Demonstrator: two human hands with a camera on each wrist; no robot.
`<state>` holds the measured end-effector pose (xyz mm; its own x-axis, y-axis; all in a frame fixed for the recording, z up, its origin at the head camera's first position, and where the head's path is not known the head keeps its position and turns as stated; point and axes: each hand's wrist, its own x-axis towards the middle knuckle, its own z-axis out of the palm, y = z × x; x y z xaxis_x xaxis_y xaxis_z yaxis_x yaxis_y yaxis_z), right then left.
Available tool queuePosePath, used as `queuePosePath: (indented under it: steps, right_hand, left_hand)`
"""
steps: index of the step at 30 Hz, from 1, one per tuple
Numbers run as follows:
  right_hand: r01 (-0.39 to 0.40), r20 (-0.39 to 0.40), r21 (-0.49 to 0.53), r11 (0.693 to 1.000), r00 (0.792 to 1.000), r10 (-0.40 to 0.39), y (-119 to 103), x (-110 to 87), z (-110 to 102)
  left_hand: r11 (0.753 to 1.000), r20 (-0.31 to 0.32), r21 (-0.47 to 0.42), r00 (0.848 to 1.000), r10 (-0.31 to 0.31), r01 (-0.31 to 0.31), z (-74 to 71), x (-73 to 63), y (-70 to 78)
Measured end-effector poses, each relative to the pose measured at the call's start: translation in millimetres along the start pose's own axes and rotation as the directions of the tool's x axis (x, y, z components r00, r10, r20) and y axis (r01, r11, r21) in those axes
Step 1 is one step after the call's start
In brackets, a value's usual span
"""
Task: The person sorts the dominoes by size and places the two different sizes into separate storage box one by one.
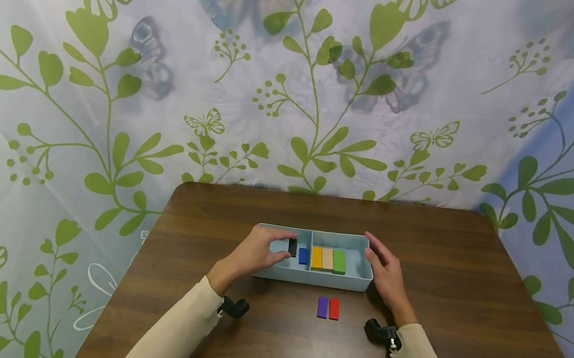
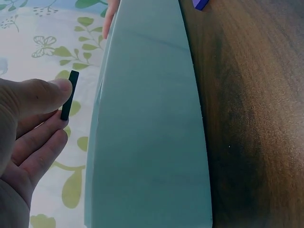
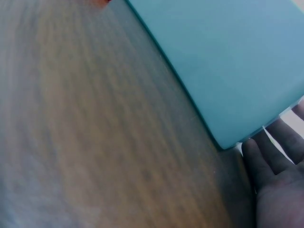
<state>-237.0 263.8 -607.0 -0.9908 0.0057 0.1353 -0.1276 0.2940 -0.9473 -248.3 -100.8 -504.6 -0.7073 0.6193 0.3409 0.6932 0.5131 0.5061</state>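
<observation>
A light blue two-compartment box (image 1: 311, 278) sits on the table. My left hand (image 1: 256, 251) pinches a thin black block (image 2: 70, 96) between thumb and fingertips, over the box's left compartment. Just right of it, a small blue block (image 1: 303, 256) lies in that compartment beside the divider. In the right compartment, yellow (image 1: 316, 259), beige (image 1: 327, 260) and green (image 1: 339, 262) blocks stand side by side from the divider. My right hand (image 1: 389, 279) rests against the box's right end, thumb at the rim and the other fingers extended along the outside.
In front of the box, a purple block (image 1: 322, 307) and a red block (image 1: 334, 309) lie next to each other on the brown wooden table (image 1: 267, 349). A patterned cloth (image 1: 301, 82) hangs behind the table's far edge.
</observation>
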Motion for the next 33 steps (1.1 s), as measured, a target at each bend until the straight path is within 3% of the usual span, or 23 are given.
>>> queuePosePath:
  steps: [19, 33]
  right_hand:
    - [0.02, -0.008, 0.008, 1.0, 1.0, -0.02, -1, -0.6, 0]
    - [-0.005, -0.009, 0.01, 1.0, 1.0, 0.005, 1, 0.2, 0]
  left_hand:
    - [0.997, 0.118, -0.01, 0.99, -0.074, 0.075, 16.9, 16.6, -14.5]
    - [0.991, 0.211, 0.023, 0.969, -0.132, 0.131, 23.4, 25.8, -22.4]
